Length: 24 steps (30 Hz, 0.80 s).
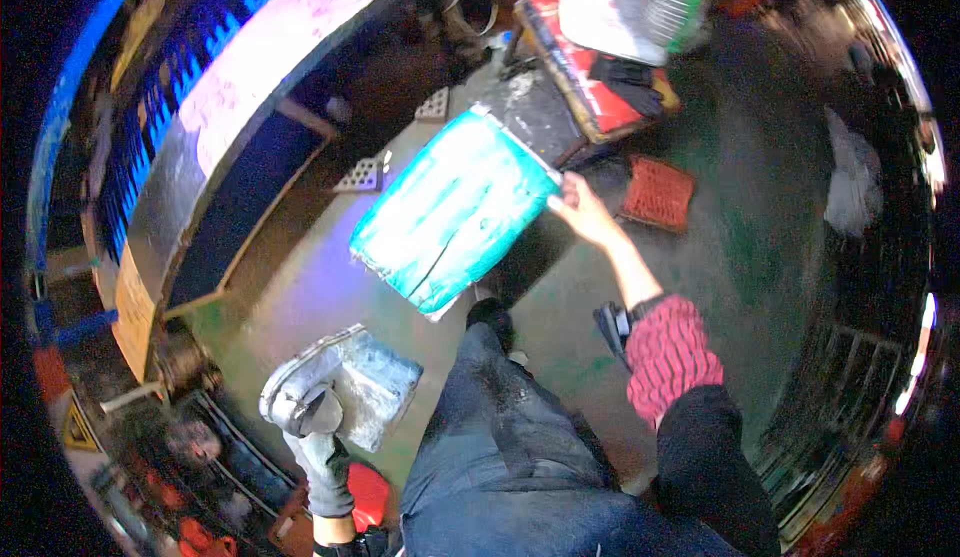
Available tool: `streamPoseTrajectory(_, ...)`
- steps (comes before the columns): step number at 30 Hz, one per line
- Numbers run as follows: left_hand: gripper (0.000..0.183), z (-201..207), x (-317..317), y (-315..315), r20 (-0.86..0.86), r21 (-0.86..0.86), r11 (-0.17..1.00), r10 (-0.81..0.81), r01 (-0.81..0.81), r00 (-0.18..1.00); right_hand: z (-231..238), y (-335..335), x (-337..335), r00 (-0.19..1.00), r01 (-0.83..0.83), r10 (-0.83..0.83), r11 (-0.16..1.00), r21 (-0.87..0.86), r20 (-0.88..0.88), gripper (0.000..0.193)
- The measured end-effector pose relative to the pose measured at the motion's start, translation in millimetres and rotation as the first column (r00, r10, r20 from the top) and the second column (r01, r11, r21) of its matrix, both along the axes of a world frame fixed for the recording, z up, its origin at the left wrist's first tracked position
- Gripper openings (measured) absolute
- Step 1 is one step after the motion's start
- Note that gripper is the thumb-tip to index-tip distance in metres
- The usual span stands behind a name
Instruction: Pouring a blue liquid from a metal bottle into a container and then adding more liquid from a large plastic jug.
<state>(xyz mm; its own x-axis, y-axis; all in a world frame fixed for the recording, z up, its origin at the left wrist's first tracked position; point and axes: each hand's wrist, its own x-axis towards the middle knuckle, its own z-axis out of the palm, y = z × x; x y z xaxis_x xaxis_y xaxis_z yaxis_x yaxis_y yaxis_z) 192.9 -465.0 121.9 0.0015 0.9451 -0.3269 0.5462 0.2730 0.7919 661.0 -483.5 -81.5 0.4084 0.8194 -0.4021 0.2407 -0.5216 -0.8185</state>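
My right hand (585,212), bare, is closed on the right corner of a bright teal rectangular thing (450,212). It hangs tilted in front of my legs, with a pale strip along its far edge; glare hides whether it is a flat panel or a box. At lower left my left hand (325,472), in a grey glove, is closed at the near end of a grey, smeared scoop-shaped container (378,385). The container covers most of those fingers. A gap of floor separates the two things.
A long workbench (250,67) curves along the left. Ahead stands a red-topped stool (560,32) bearing a white cap (600,22) and black gloves (630,79), with a fan (670,2) behind. An orange-red slatted crate (658,193) sits on the floor. Something red and round (368,497) is beside my left wrist.
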Motion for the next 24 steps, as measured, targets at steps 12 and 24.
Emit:
streamPoseTrajectory(12, 0.053, -103, 15, 19, 0.276, -0.273, 0.857, 0.506, -0.438, 0.817, -194, 197, 39, 0.884, -0.410, 0.382, 0.911, -0.052, -0.270, 0.098)
streamPoseTrajectory(24, 0.047, -96, 140, -40, 0.274, -0.202, 0.805, 0.594, -0.558, 0.757, -196, 86, -175, 0.508, -0.578, 0.450, 0.810, 0.097, -0.734, 0.081)
